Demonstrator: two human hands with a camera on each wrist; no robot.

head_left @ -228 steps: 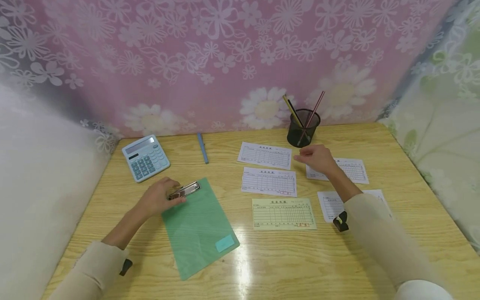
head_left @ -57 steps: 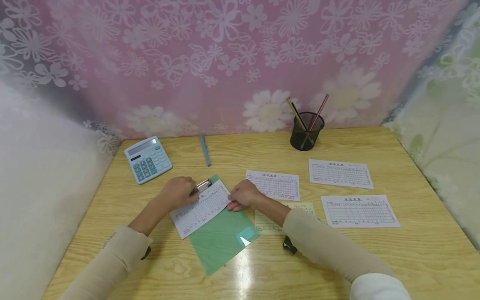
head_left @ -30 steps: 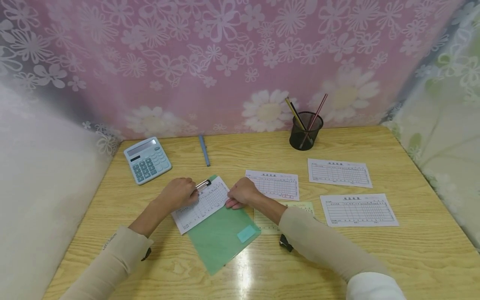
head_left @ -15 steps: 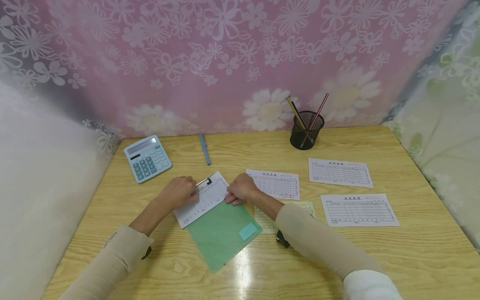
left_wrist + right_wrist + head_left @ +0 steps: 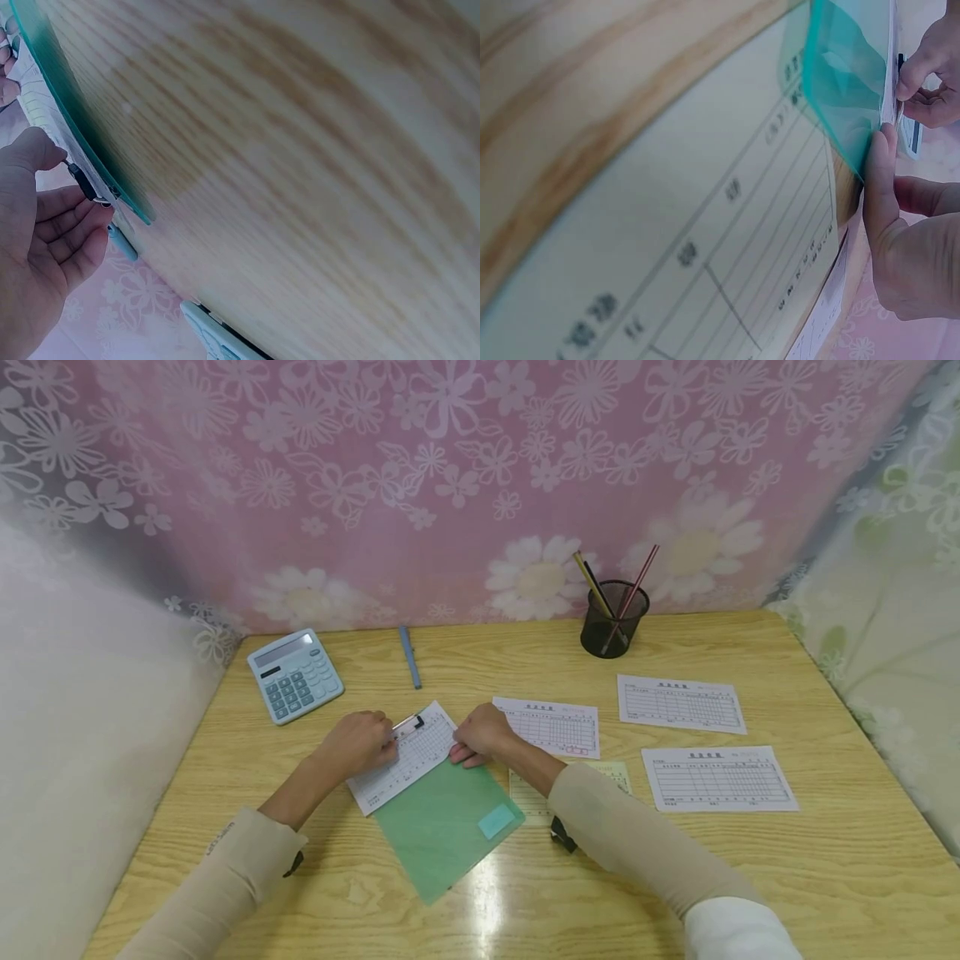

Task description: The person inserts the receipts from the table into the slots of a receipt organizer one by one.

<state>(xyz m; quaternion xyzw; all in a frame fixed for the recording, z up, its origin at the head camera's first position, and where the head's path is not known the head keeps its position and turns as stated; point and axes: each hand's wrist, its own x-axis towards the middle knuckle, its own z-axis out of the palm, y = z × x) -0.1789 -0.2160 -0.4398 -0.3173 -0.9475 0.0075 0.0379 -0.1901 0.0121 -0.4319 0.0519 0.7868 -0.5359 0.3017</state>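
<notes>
A translucent green clipboard (image 5: 442,839) lies slanted on the table, a light-blue label (image 5: 497,821) near its lower right corner. Thumb and fingers of my left hand (image 5: 356,743) pinch its metal clip (image 5: 408,723); the left wrist view shows the clip's lever (image 5: 81,181) between them. Across the top of the board lies a white printed form (image 5: 416,758), its upper edge around the clip. My right hand (image 5: 482,735) pinches the form's right edge, beside the board. In the right wrist view, the right thumb and fingers (image 5: 881,161) meet at the form's edge.
Two white forms (image 5: 681,703) lie at the right, another with a red stamp (image 5: 555,727) behind my right wrist. A yellow form (image 5: 532,797) is partly under the right forearm. At the back stand a calculator (image 5: 296,677), a blue pen (image 5: 410,657) and a black mesh pencil cup (image 5: 613,627).
The white form from the upper middle of the table now lies on the clipboard. Lately it slid up toward the clip. The clipboard shifted right; the left hand moved onto its clip.
</notes>
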